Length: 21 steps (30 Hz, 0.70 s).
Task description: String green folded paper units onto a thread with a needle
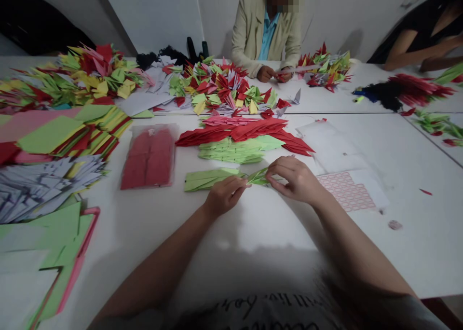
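My left hand [224,196] and my right hand [295,179] pinch a small folded piece of light green paper [258,177] between their fingertips, above the white table [275,233]. Just left of my left hand lies a flat row of folded green paper pieces [207,179], its end close to my fingers. Beyond my hands lie a pile of folded green pieces [231,150] and a spread of long red folded pieces [235,131]. A pink-and-white printed sheet [346,191] lies to the right of my right hand.
A clear bag of red paper [148,158] lies left of my hands. Stacks of cut coloured paper [61,137] and heaps of folded paper cranes [217,86] cover the left and far table. A seated person [265,35] folds red paper opposite; another person's arm [423,52] shows at the right.
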Motion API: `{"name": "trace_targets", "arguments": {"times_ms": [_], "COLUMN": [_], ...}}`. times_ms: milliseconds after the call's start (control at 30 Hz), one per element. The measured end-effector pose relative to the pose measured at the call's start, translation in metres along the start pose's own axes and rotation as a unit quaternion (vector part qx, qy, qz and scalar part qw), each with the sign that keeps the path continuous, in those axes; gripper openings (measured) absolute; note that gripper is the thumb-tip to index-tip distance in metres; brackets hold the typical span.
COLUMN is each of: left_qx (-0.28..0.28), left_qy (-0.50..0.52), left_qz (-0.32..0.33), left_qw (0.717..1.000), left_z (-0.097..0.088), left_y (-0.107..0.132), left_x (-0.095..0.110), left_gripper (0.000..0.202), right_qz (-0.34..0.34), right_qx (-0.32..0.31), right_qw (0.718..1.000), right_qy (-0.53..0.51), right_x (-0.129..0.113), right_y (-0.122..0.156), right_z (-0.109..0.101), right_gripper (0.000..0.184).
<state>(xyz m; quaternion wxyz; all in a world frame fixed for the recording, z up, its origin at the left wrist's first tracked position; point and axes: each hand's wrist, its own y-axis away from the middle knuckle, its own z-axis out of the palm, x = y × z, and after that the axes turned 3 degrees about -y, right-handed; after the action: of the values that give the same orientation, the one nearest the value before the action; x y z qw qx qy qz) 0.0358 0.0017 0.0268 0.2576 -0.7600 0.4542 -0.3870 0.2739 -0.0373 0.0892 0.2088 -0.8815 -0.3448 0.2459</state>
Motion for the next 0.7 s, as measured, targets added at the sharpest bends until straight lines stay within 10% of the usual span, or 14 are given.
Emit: {"name": "trace_targets", "arguments": {"times_ms": [700], "left_qx": [0.028], "left_qy": [0.167], "left_qz": [-0.194], "left_qw": [0.966], "left_z": [0.006], "left_y": [0.004], "left_x": [-0.001], "left_gripper": [0.007], "right_qz": [0.033], "right_qx": [0.006], "right_qw": [0.998], "right_qy": [-0.044], "right_x": [0.010], "right_y": [0.002], "right_z": [-0.025], "right_gripper": [0.010]}}
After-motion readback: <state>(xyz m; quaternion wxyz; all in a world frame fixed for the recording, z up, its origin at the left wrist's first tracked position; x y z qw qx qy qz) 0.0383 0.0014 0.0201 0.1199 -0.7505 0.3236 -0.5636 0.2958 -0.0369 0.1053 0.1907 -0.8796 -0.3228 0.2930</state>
